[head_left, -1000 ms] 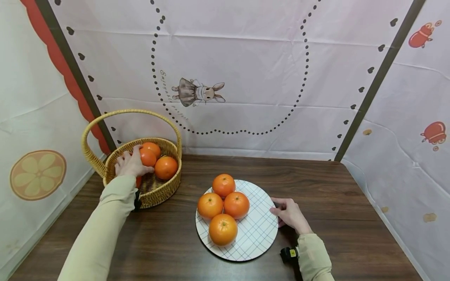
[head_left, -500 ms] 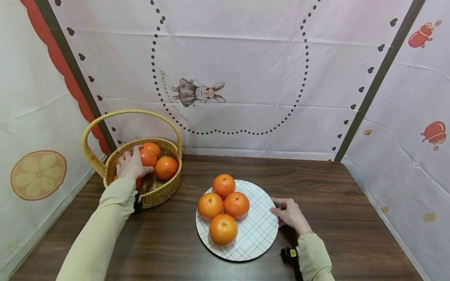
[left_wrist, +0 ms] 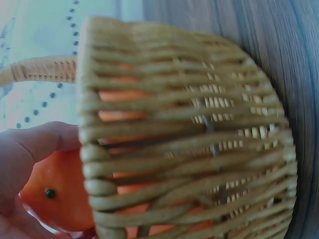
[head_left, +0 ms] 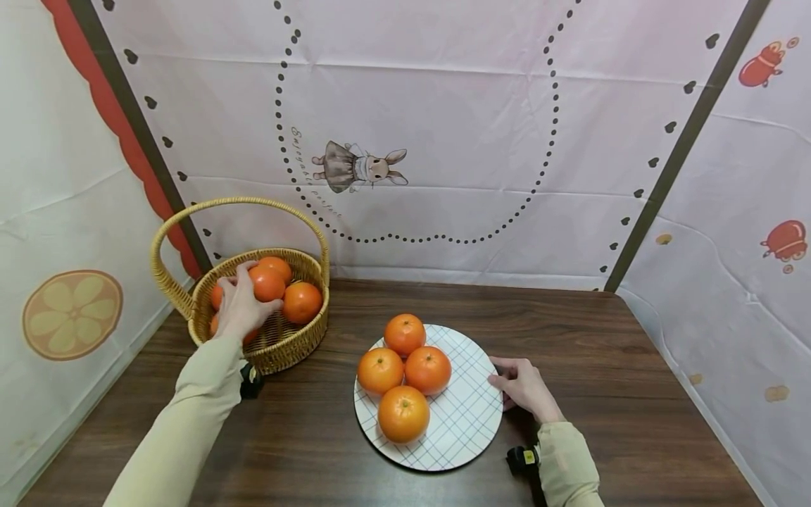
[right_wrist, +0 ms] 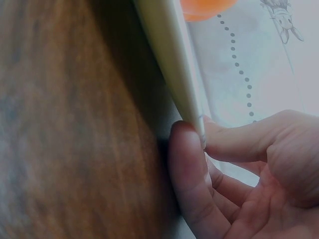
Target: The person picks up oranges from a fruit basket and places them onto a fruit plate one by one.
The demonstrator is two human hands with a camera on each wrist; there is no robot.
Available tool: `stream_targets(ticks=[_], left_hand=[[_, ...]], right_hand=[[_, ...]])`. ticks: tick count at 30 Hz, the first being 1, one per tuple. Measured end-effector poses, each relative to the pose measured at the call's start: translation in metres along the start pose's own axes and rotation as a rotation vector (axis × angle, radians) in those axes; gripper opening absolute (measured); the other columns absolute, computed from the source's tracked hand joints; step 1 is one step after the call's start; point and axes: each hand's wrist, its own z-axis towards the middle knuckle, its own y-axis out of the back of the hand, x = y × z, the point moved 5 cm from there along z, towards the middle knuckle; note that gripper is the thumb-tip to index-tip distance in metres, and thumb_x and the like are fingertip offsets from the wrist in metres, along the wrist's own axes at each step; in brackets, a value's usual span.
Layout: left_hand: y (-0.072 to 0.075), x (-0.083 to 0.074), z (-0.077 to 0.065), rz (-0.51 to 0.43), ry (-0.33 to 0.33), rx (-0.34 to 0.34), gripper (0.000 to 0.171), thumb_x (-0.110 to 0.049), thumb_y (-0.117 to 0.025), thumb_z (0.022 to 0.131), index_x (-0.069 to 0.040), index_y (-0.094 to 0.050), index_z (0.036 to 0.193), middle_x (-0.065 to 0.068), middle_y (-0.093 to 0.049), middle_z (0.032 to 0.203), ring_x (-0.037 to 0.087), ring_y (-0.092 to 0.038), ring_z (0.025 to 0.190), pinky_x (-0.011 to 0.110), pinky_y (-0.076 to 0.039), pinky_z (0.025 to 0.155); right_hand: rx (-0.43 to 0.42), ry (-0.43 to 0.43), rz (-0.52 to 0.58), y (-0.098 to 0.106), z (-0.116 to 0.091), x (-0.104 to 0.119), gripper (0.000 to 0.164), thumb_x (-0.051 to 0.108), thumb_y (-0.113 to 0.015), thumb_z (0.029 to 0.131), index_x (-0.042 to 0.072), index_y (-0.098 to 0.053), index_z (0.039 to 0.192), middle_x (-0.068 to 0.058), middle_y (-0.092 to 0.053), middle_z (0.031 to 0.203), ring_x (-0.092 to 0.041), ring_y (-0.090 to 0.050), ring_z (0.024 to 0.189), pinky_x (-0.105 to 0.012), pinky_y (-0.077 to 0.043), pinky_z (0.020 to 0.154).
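My left hand (head_left: 239, 306) reaches into the wicker basket (head_left: 294, 350), thumb and fingers curled round an orange (head_left: 267, 283). In the left wrist view that orange (left_wrist: 60, 191) shows its green stem beside the thumb, partly hidden by the basket wall (left_wrist: 189, 134). Other oranges lie round the hand, one to the right (head_left: 302, 303). My right hand (head_left: 522, 387) pinches the right rim of the round checked plate (head_left: 465, 415). In the right wrist view its thumb and fingers hold the plate's edge (right_wrist: 174, 64). Several oranges (head_left: 403, 414) sit on the plate's left half.
The basket's tall handle (head_left: 241, 201) arches over it at the table's back left. Dark wooden tabletop (head_left: 570, 324) surrounds the plate. A printed cloth (head_left: 443, 141) hangs behind the table and along both sides.
My left hand has shifted slightly right and grips the orange, and more of the oranges on its left now shows. My right hand and the plate have stayed put.
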Motion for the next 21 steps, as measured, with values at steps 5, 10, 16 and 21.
stream_targets(ticks=[5, 10, 16, 21], left_hand=[[0.000, -0.006, -0.015, -0.048, -0.035, -0.041, 0.088, -0.019, -0.072, 0.087, -0.005, -0.019, 0.155, 0.043, -0.015, 0.144, 0.062, -0.037, 0.122, 0.074, -0.036, 0.096], [-0.001, -0.014, -0.032, -0.090, -0.050, -0.062, 0.088, -0.020, -0.076, 0.085, -0.005, -0.023, 0.154, 0.040, -0.015, 0.145, 0.059, -0.036, 0.123, 0.072, -0.032, 0.101], [-0.003, -0.026, -0.054, -0.126, -0.096, -0.085, 0.085, -0.017, -0.079, 0.082, -0.006, -0.030, 0.150, 0.037, -0.017, 0.147, 0.059, -0.033, 0.128, 0.072, -0.030, 0.102], [-0.006, -0.036, -0.072, -0.143, -0.148, -0.090, 0.084, -0.017, -0.081, 0.078, -0.007, -0.036, 0.148, 0.033, -0.028, 0.144, 0.053, -0.035, 0.128, 0.070, -0.032, 0.099]], right_hand=[[0.001, 0.002, -0.009, 0.001, 0.001, 0.000, 0.043, 0.005, -0.065, 0.096, 0.001, -0.059, 0.138, -0.012, -0.061, 0.078, -0.017, -0.061, 0.056, -0.034, -0.057, 0.053], [0.005, 0.001, -0.011, 0.001, 0.001, 0.000, 0.043, 0.006, -0.064, 0.096, 0.001, -0.059, 0.138, -0.013, -0.061, 0.078, -0.018, -0.062, 0.057, -0.034, -0.058, 0.054], [0.005, 0.008, -0.007, 0.001, 0.001, 0.000, 0.043, 0.004, -0.065, 0.095, 0.000, -0.059, 0.138, -0.011, -0.059, 0.078, -0.016, -0.060, 0.057, -0.034, -0.058, 0.053], [0.004, 0.008, 0.005, 0.002, 0.000, -0.001, 0.043, 0.002, -0.064, 0.095, -0.001, -0.059, 0.137, -0.011, -0.059, 0.077, -0.015, -0.059, 0.057, -0.033, -0.058, 0.053]])
